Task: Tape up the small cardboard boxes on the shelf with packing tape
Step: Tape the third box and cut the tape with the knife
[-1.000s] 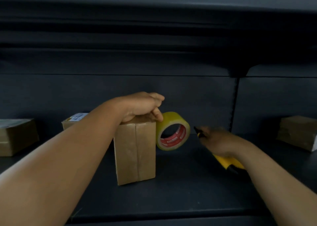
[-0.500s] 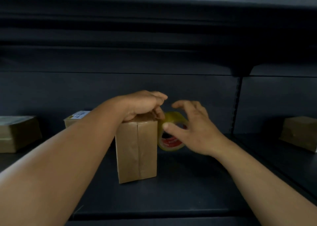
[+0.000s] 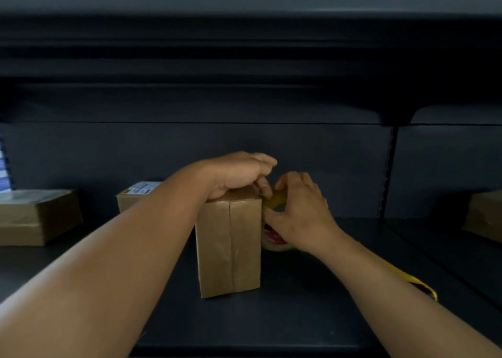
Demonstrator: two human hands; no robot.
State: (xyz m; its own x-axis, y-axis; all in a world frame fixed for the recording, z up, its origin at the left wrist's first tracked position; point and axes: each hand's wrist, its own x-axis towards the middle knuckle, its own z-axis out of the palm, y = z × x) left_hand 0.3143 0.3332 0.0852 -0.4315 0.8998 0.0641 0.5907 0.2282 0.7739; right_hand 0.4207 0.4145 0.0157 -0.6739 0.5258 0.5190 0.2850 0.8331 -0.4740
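A small brown cardboard box stands upright on the dark shelf, its taped seam running down the front face. My left hand presses flat on the box's top, thumb at the top right corner. A yellowish roll of packing tape with a red core label sits right against the box's right side. My right hand is closed around the roll's upper part and hides most of it.
A yellow-handled cutter lies on the shelf, partly hidden behind my right forearm. A labelled box sits behind my left arm. One brown box lies at the far left and another at the far right. An upper shelf overhangs.
My right hand set down the yellow cutter, reached left to the tape roll and closed on it against the box. My left hand stayed on the box top.
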